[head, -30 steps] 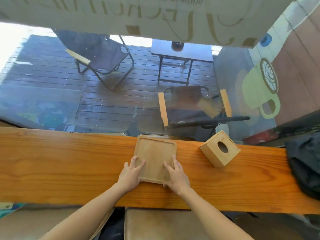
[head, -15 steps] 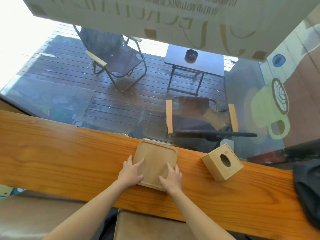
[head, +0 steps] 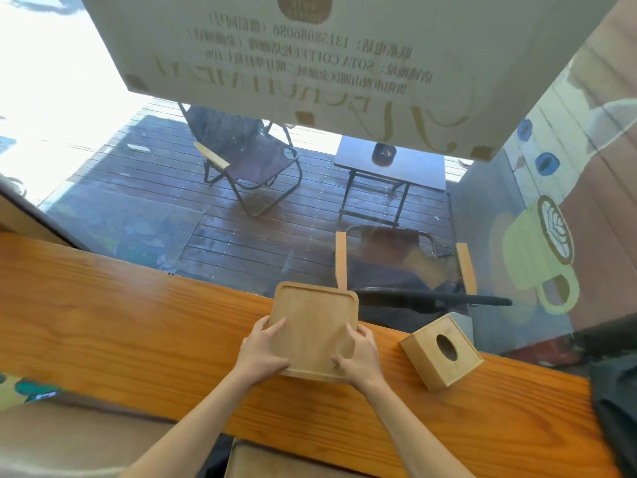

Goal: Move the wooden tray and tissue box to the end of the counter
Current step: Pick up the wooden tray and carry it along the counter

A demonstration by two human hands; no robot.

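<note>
A square light wooden tray (head: 315, 326) with a raised rim sits on the long orange-brown counter (head: 138, 339), its far edge near the window. My left hand (head: 263, 351) grips the tray's near left edge, thumb on top. My right hand (head: 360, 355) holds the near right edge the same way. The near side of the tray looks slightly lifted off the counter. A wooden tissue box (head: 443, 351) with an oval hole in its top stands on the counter to the right of the tray, apart from both hands.
A glass window runs along the counter's far edge; folding chairs (head: 248, 160) and a small table (head: 391, 167) stand outside on the deck. A dark bag or cloth (head: 617, 408) lies at the counter's right end. A cushioned seat (head: 275, 460) is below me.
Both hands shifted from lying flat on the tray to gripping its near side edges. The camera tilted up, so the counter and tray appear lower in view.
</note>
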